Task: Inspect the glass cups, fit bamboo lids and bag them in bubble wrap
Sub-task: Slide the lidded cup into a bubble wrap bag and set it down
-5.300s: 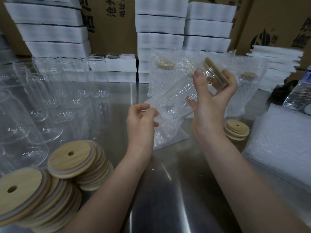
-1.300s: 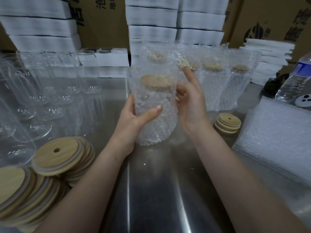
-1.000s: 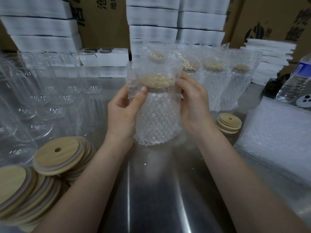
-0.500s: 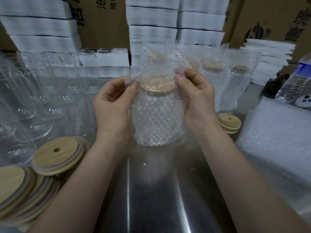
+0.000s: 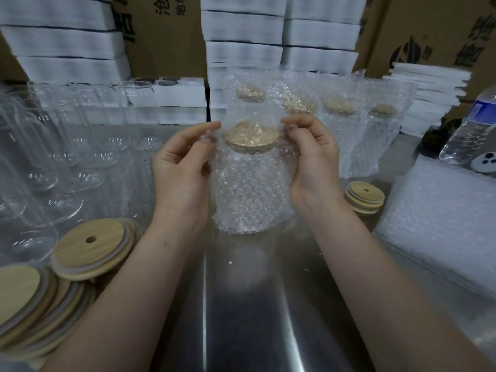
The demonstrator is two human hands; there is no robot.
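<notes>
Our left hand (image 5: pixel 182 170) pinches the left edge of the bubble-wrap bag (image 5: pixel 249 194) between thumb and forefinger, level with the lid. Our right hand (image 5: pixel 314 157) has its fingers curled and pinches the right edge of the bag at the same height. Between the two hands the bag stands upright, its bottom on the steel bench (image 5: pixel 255 304). Through the wrap we see a bamboo lid (image 5: pixel 251 134) lying flat across the top of the cup inside. The glass itself is hard to make out behind the bubbles. The loose top of the bag rises above the lid.

Just beyond our hands, a row of other bagged cups (image 5: pixel 339 130) stands upright across the far middle of the bench, each with a lid showing through its wrap. Near our right wrist sits a small stack of lids (image 5: pixel 365 197). Further right lies a flat pile of bubble-wrap bags (image 5: pixel 442 210), and beyond it a water bottle (image 5: pixel 472 130).

To the left, bare glass cups (image 5: pixel 88 130) stand close together. Nearer to us on the left, a large heap of bamboo lids (image 5: pixel 88 248) overlaps in a loose spread. At the far edge we see stacks of white foam trays (image 5: pixel 241 36) against cardboard boxes (image 5: pixel 166 36).
</notes>
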